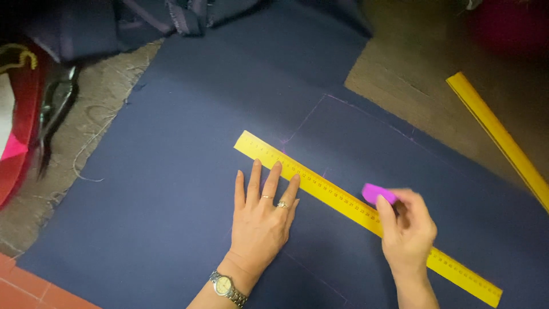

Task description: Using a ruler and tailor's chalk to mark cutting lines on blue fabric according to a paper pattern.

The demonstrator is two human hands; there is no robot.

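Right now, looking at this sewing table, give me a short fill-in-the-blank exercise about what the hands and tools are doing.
1. The left hand lies flat on the dark ____ cloth.
2. The right hand pinches a piece of ____ chalk in its grip.
3. The chalk sits at the edge of a yellow ____ laid slantwise across the cloth.
4. On the left wrist there is a ____.

Missing words: blue; pink; ruler; watch

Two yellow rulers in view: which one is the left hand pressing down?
The yellow ruler lying diagonally on the navy fabric, under the left hand fingertips. The other ruler lies untouched at the right.
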